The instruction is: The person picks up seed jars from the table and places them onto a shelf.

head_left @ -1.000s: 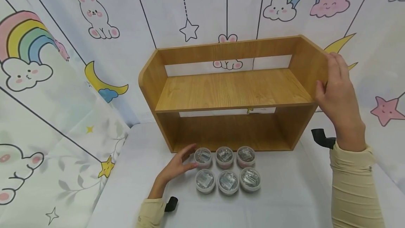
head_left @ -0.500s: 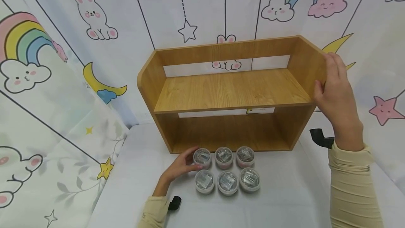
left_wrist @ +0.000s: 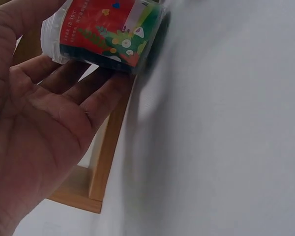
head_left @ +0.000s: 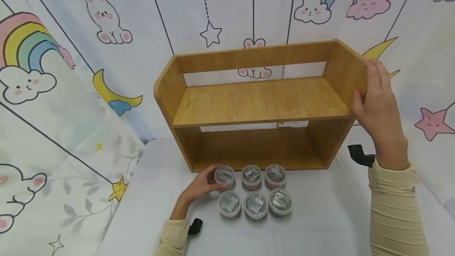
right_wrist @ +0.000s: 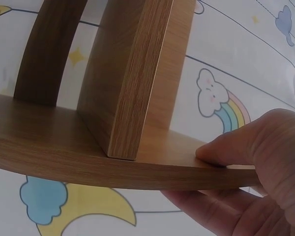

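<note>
With my left hand (head_left: 200, 185) I grasp one tub (head_left: 224, 175) — the left one in the row nearest the shelf (head_left: 263, 100). Its label (left_wrist: 103, 24) is red and green. It is just before the shelf's front edge, on or slightly above the table (head_left: 320, 216) — I cannot tell which. My right hand (head_left: 380, 110) grips the shelf's right side, thumb inside. Five other tubs (head_left: 256, 205) stand near, in two rows.
</note>
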### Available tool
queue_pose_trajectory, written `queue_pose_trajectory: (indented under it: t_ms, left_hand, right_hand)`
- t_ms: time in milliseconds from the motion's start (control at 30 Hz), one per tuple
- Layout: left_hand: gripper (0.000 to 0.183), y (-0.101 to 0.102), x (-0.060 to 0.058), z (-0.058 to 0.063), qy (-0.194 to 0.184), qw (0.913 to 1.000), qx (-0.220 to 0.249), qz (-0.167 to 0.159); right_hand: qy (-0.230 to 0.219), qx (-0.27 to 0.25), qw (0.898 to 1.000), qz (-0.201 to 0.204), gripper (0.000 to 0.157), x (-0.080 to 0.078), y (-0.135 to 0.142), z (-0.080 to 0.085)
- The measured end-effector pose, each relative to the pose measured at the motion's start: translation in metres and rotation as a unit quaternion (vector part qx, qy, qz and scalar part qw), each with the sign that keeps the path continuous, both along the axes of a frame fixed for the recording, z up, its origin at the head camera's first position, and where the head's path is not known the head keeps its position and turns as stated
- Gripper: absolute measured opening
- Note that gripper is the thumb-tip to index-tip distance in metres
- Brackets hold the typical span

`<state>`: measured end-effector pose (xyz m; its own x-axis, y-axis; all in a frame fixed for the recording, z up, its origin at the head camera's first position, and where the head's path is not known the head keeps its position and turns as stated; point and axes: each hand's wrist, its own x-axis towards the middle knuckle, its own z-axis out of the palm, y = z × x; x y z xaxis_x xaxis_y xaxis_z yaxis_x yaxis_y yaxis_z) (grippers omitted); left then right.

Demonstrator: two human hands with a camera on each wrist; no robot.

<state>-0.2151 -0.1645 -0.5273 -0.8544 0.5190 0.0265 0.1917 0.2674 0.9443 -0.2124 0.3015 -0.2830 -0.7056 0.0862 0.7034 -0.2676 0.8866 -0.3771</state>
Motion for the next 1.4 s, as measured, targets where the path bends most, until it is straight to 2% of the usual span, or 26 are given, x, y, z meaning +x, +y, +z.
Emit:
queue_pose_trajectory:
  t_ms: [267,500,767,933,1033,1133,1400]
  left_hand:
    - [0.07,-0.01,0.002,0.022,0.034,0.9993,-0.012,-0.008]
    - [0.069,-0.013,0.008,0.054,0.058,0.9978,-0.026,-0.018]
    - [0.07,-0.013,0.02,0.09,0.089,0.9949,-0.046,-0.012]
    - [0.071,-0.011,0.025,0.112,0.112,0.9926,-0.042,-0.02]
    - [0.071,-0.011,0.025,0.121,0.122,0.9918,-0.031,-0.024]
    - [0.071,-0.013,0.023,0.123,0.13,0.991,-0.023,-0.024]
    - [0.072,-0.016,0.025,0.135,0.152,0.9878,-0.034,-0.012]
  right_hand:
    - [-0.003,-0.005,1.0,-0.003,0.073,0.002,0.001,0.0]
    - [-0.002,-0.004,1.0,-0.006,0.073,0.002,0.001,0.0]
    - [0.009,-0.001,1.0,0.0,0.071,0.003,0.001,0.0]
    - [0.012,0.0,1.0,0.002,0.071,0.004,0.001,0.001]
    - [0.014,-0.001,1.0,0.003,0.071,0.004,0.001,0.001]
    - [0.015,-0.002,1.0,0.006,0.072,0.003,0.002,0.0]
    - [0.015,0.0,1.0,0.008,0.072,0.003,0.001,-0.001]
